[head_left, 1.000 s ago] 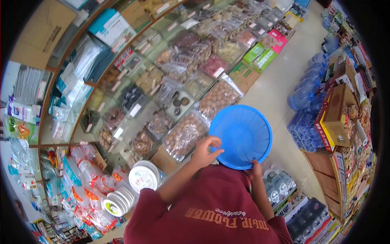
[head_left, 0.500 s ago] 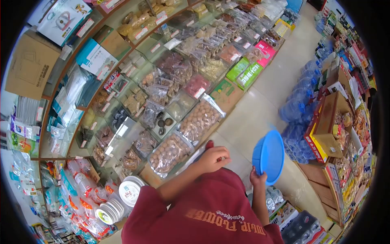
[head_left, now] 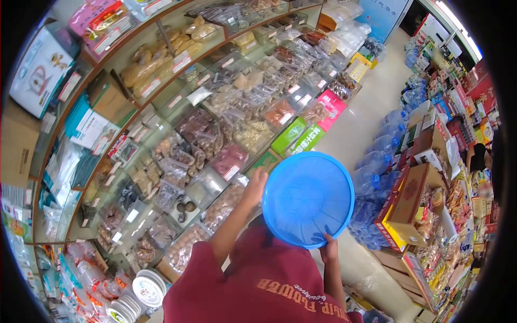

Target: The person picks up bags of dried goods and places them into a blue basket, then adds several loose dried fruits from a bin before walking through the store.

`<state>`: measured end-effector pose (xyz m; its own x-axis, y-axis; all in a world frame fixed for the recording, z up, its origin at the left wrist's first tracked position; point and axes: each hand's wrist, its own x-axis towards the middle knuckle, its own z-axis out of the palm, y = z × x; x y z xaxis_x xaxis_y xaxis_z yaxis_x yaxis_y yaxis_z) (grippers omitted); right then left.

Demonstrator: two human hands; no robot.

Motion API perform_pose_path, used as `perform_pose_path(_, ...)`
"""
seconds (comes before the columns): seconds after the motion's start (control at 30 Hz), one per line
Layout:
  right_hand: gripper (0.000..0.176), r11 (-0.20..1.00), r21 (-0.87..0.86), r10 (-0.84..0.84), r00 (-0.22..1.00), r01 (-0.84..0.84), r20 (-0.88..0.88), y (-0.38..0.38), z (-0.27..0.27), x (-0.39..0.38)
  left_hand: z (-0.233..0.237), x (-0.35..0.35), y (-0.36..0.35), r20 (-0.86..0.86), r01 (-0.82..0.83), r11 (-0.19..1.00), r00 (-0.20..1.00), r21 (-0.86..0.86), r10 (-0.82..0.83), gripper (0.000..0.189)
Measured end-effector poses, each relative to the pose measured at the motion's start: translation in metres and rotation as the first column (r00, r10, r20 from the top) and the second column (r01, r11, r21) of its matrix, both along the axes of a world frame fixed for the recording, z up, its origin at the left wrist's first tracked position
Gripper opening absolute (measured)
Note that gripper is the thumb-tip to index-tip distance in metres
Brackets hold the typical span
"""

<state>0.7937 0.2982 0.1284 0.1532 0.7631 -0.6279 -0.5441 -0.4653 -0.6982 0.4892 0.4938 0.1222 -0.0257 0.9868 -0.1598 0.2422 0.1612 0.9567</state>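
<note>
A round blue plastic basket (head_left: 308, 199) is held up in front of my chest, its open side facing me. My right hand (head_left: 329, 248) grips its lower right rim, with the fingers over the edge. At its upper left rim is my left hand (head_left: 256, 185), raised against the edge, its fingers partly hidden by the basket. Behind the basket and to the left lie clear bags of round brown goods (head_left: 222, 207) and a green box (head_left: 295, 135).
Shelves of bagged dry goods (head_left: 218, 121) curve along the left. Large blue-tinted water bottles (head_left: 366, 183) and an open cardboard box (head_left: 414, 202) stand on the right. White round tubs (head_left: 148, 290) are at lower left. A tiled aisle floor (head_left: 371, 89) runs between.
The basket has come up and left, turning its open side toward me. My left hand has moved from in front of my chest to the basket's left rim. The view has shifted.
</note>
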Motion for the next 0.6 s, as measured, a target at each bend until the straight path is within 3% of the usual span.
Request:
perform_pose_path(0.03,0.051,0.997,0.078,-0.022,0.999,0.025,-0.039,0.022,0.01,0.006,-0.002,0.008,0.021,0.013,0.004,1.0,1.0,0.003,-0.004,0.057)
perform_pose_path(0.07,0.051,0.996,0.081,-0.026,0.999,0.028,-0.028,0.042,0.023,0.01,0.004,0.016,0.04,0.396,0.156,0.984,0.912,-0.091,-0.108,0.061)
perform_pose_path(0.1,0.051,0.992,0.125,-0.026,1.0,0.025,0.01,0.06,0.036,0.014,0.011,0.023,0.059,0.722,0.331,0.936,0.676,-0.117,-0.149,0.065)
perform_pose_path(0.13,0.052,0.986,0.165,-0.026,0.999,0.018,0.047,0.077,0.042,0.017,0.016,0.033,0.079,0.727,0.336,0.935,0.67,-0.112,-0.153,0.065)
perform_pose_path(0.2,0.052,0.981,0.192,-0.027,0.999,0.02,0.036,0.094,0.03,0.039,0.028,0.056,0.104,0.796,0.363,0.927,0.532,0.095,-0.29,0.066)
perform_pose_path(0.27,0.055,0.968,0.185,-0.143,0.98,0.167,-0.138,0.105,0.022,0.053,0.048,0.069,0.125,0.81,0.377,0.921,0.509,0.094,-0.291,0.072)
perform_pose_path(0.37,0.057,0.975,0.127,-0.155,0.966,0.184,-0.205,0.117,0.038,0.048,0.032,0.094,0.159,0.772,0.089,0.988,0.634,-0.127,0.042,0.059)
perform_pose_path(0.4,0.057,0.975,0.129,-0.154,0.966,0.183,-0.207,0.124,0.037,0.046,0.022,0.099,0.163,0.772,0.088,0.988,0.635,-0.124,0.041,0.059)
perform_pose_path(0.47,0.059,0.986,0.096,-0.107,0.953,0.139,-0.285,0.137,0.036,0.048,0.007,0.112,0.165,0.845,0.485,0.874,0.485,-0.045,-0.226,0.057)
perform_pose_path(0.5,0.062,0.989,0.068,-0.104,0.955,0.128,-0.276,0.147,0.036,0.049,0.018,0.12,0.161,0.792,0.6,0.79,0.539,-0.123,-0.286,0.062)
perform_pose_path(0.6,0.062,0.991,0.065,-0.093,0.952,0.116,-0.291,0.171,0.027,0.062,-0.006,0.136,0.16,0.84,0.537,0.835,0.504,-0.121,-0.203,0.064)
